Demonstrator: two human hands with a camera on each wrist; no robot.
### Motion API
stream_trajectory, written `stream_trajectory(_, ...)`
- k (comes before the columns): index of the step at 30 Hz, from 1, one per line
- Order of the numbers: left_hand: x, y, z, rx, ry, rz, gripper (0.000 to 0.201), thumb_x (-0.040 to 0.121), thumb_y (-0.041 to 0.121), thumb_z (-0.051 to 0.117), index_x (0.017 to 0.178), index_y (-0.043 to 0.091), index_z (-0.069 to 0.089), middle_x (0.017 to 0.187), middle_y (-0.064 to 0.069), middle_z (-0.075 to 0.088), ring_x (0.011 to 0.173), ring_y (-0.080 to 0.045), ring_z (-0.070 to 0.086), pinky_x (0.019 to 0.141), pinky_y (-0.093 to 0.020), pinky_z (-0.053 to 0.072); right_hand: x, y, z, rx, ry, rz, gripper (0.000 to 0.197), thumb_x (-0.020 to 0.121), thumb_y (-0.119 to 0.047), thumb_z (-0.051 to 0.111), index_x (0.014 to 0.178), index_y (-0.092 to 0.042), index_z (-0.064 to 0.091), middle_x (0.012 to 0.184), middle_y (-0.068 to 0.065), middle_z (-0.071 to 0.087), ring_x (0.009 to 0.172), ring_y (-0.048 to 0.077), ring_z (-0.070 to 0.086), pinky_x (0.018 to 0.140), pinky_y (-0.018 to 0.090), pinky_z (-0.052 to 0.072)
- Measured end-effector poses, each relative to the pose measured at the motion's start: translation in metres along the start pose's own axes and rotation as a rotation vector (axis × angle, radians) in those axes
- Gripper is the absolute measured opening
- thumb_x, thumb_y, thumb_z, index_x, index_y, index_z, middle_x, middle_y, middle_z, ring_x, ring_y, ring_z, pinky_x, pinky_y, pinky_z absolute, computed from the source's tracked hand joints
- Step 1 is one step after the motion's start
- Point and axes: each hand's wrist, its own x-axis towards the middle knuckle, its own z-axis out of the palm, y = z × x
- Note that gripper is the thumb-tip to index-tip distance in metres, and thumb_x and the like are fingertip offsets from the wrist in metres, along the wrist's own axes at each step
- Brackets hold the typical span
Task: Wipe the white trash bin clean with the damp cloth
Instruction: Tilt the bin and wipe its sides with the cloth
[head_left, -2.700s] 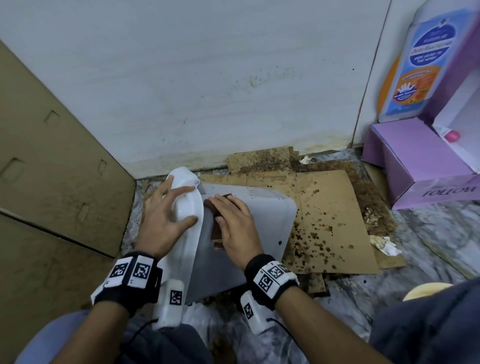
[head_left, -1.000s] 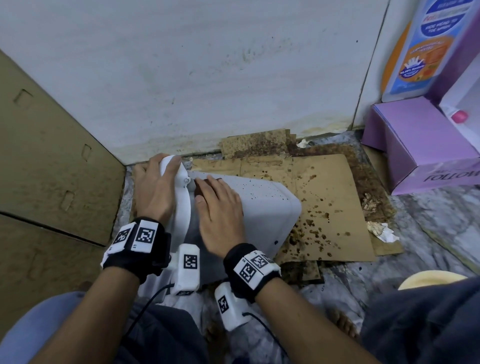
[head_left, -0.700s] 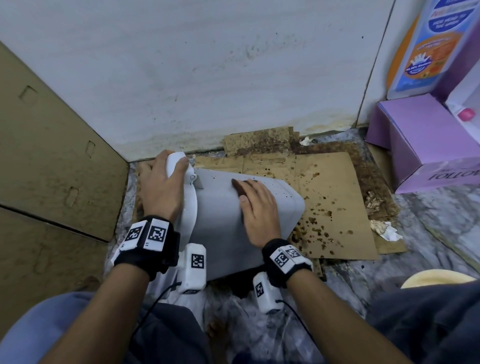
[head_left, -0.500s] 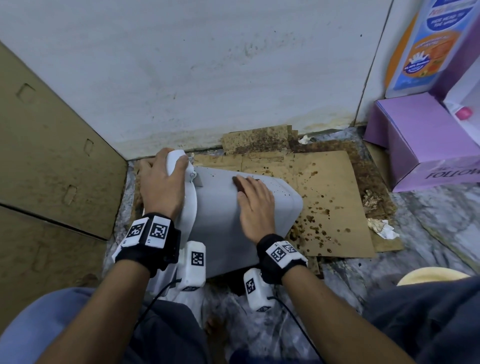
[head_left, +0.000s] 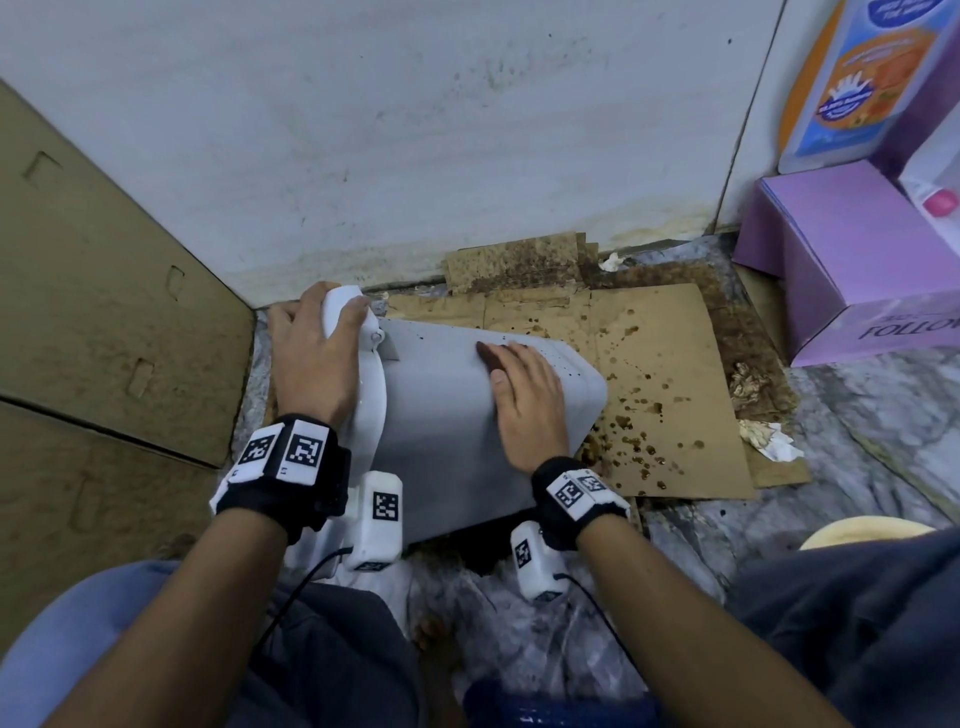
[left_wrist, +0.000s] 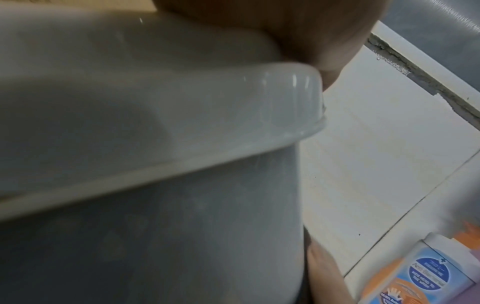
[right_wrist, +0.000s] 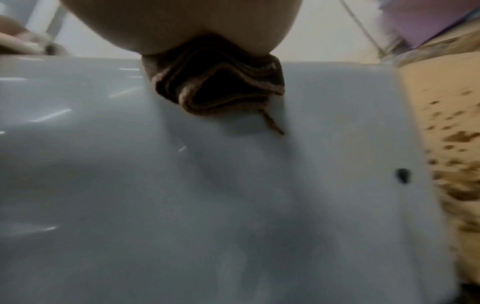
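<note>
The white trash bin (head_left: 441, 415) lies on its side on stained cardboard, its lid end to the left and its base toward the right. My left hand (head_left: 317, 358) grips the lid rim (left_wrist: 182, 115), fingers curled over its top edge. My right hand (head_left: 524, 400) lies flat on the bin's upper side and presses a folded dark brown cloth (right_wrist: 215, 82) against it; a dark corner of the cloth (head_left: 488, 353) shows past the fingers in the head view. The bin wall (right_wrist: 233, 195) fills the right wrist view, with a small dark spot near its right edge.
A pale tiled wall (head_left: 415, 130) stands just behind the bin. A cardboard panel (head_left: 104, 312) leans at the left. Brown-spattered cardboard (head_left: 649, 389) covers the floor to the right, with crumpled paper (head_left: 769, 441) beyond. A purple box (head_left: 852, 260) and a printed carton (head_left: 857, 78) stand at the right.
My right hand has slid the cloth along the bin's side from next to the lid toward the base. The left hand keeps its hold on the lid rim.
</note>
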Motion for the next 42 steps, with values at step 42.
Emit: stream_trajectory(42,0.015,-0.007,0.0,-0.043,-0.006,0.007,0.034,0.099,0.03,0.053,0.132,0.023,0.058,0.118,-0.005,0.038,0.108,-0.014,0.042,0.088,-0.014,0.027,0.004,0.006,-0.001,-0.003,-0.043,-0.092,0.053,0.097,-0.044,0.018,0.141,-0.027,0.043,0.148,-0.001,0.04,0.138,0.017,0.028,0.117,0.035,0.015)
